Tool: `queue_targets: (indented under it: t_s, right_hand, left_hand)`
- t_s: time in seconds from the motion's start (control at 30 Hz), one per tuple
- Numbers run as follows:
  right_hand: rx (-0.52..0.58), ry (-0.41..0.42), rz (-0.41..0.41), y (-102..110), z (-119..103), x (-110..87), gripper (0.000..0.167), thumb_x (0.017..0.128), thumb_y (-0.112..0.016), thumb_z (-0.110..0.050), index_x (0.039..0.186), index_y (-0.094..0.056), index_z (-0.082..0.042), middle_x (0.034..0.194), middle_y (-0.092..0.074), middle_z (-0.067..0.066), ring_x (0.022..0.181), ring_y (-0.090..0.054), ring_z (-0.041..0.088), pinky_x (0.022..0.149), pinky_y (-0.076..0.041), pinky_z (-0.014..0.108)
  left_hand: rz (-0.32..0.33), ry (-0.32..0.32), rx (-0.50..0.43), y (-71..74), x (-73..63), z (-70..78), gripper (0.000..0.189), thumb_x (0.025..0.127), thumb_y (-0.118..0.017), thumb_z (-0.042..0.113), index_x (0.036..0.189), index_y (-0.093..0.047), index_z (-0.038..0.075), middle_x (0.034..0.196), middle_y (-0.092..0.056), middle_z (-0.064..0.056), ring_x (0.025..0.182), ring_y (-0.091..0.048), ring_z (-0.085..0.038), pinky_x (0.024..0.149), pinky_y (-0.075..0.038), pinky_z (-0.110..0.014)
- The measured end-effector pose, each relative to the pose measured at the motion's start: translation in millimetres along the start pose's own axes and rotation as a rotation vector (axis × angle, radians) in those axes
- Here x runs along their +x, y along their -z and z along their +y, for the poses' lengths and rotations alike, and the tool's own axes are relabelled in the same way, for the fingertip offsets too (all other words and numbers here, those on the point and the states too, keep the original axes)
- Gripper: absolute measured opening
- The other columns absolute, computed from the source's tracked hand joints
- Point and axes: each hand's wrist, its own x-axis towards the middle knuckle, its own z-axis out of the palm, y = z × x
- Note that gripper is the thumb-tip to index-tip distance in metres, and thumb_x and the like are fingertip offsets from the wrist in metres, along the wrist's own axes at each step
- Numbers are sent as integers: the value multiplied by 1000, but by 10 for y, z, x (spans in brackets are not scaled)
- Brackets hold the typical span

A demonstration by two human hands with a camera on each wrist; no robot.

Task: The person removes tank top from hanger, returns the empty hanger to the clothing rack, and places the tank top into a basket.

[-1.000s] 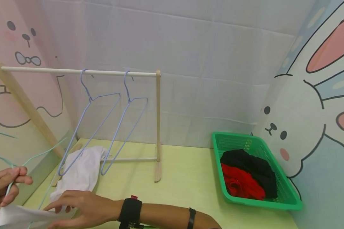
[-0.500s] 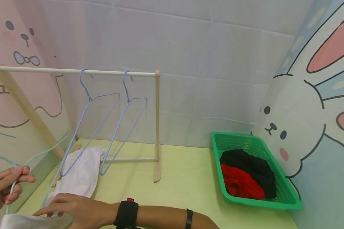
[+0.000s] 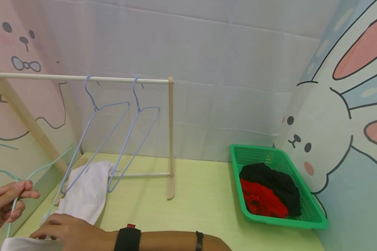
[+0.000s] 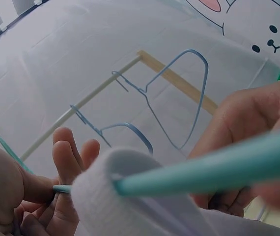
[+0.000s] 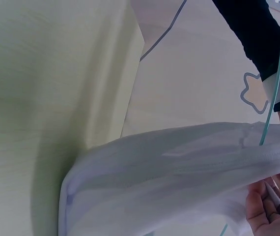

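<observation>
My left hand (image 3: 9, 204) grips a mint-green clothes hanger (image 3: 47, 164) below its hook, at the left edge of the head view. A white garment (image 5: 154, 182) is partly over the hanger; in the left wrist view a green bar of it passes through a fold of the cloth (image 4: 98, 196). With bent fingers, my right hand (image 3: 72, 232) pinches the garment's edge, as the right wrist view shows. The garment's lower part lies on the table under the rack, and some of it is cut off by the head view's bottom edge.
Two lilac hangers (image 3: 94, 108) (image 3: 139, 111) hang from the bar of a wooden rack (image 3: 171, 139) in front. On the right a green basket (image 3: 314, 223) holds a black cloth (image 3: 270, 184) and a red cloth (image 3: 264, 200). The pale yellow table (image 3: 201, 202) meets curtained walls.
My right hand has moved left and down along the white garment, towards the left hand. The left hand keeps its grip on the green hanger, nearly still. The head view has shifted slightly.
</observation>
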Motion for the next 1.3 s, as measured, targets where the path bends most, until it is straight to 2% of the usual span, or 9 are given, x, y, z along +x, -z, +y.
queue_targets:
  t_s: [0.23, 0.5, 0.6, 0.7, 0.77, 0.9, 1.1, 1.17, 1.3]
  right_hand:
    - [75, -30, 18, 18, -17, 48, 63, 93, -88, -33, 147, -63, -12, 132, -64, -8, 112, -49, -10, 97, -29, -3]
    - [22, -88, -10, 76, -91, 82, 66, 93, -86, -42, 150, -61, -21, 132, -62, -17, 108, -41, -18, 97, -26, -3]
    - [69, -135, -5, 60, -131, 98, 54, 100, -79, -40, 149, -63, -24, 128, -63, -21, 105, -40, -21, 95, -28, -3]
    - [141, -157, 11, 39, -156, 103, 38, 110, -65, -35, 147, -64, -24, 130, -65, -22, 108, -42, -24, 96, -29, -3]
    - [152, -118, 40, 28, -154, 96, 33, 113, -59, -28, 145, -66, -22, 129, -67, -19, 110, -46, -23, 98, -29, -3]
    - [106, 4, 87, 25, -121, 57, 35, 113, -59, -18, 146, -65, -12, 128, -70, -10, 110, -51, -16, 100, -27, -4]
    - [172, 62, -13, 32, -118, -16, 46, 108, -68, -17, 153, -58, -12, 132, -66, -10, 113, -45, -19, 100, -26, -4]
    - [182, 115, -15, 24, -117, -57, 47, 106, -70, -17, 152, -59, -11, 136, -66, -8, 119, -47, -15, 103, -25, -3]
    - [115, 206, 16, 12, -109, -132, 40, 106, -69, -16, 146, -64, -9, 142, -64, -3, 136, -49, -2, 113, -18, 1]
  left_hand:
    - [-21, -40, -11, -7, 19, -30, 54, 117, -24, -1, 118, -76, 14, 104, -82, -8, 56, -27, -28, 48, -15, -37]
    - [-47, -43, 23, 54, 37, -58, 53, 117, -24, -1, 118, -75, 14, 105, -82, -6, 54, -32, -27, 47, -16, -38]
    - [-44, -49, 5, 19, 45, -45, 53, 117, -24, -1, 119, -74, 13, 105, -82, -7, 56, -28, -28, 47, -16, -38]
    - [-26, -59, -7, -25, 45, -35, 52, 117, -24, -2, 119, -75, 11, 105, -82, -8, 57, -26, -28, 48, -16, -37]
    - [-21, -62, -10, -38, 44, -34, 52, 116, -25, -2, 119, -75, 11, 105, -82, -9, 57, -26, -28, 48, -16, -36]
    - [-36, -58, -5, -5, 54, -45, 53, 117, -24, -2, 119, -75, 12, 105, -82, -8, 56, -28, -27, 47, -16, -37]
    - [-56, -50, -18, 54, 75, -62, 54, 116, -23, -2, 119, -75, 11, 106, -82, -8, 54, -35, -25, 48, -17, -36]
    - [-39, -50, -22, 37, 76, -50, 53, 116, -24, -2, 118, -75, 11, 105, -82, -8, 54, -33, -25, 48, -17, -36]
    - [-13, -50, -27, -10, 80, -17, 52, 116, -25, -1, 116, -76, 10, 103, -82, -8, 56, -28, -26, 48, -17, -35]
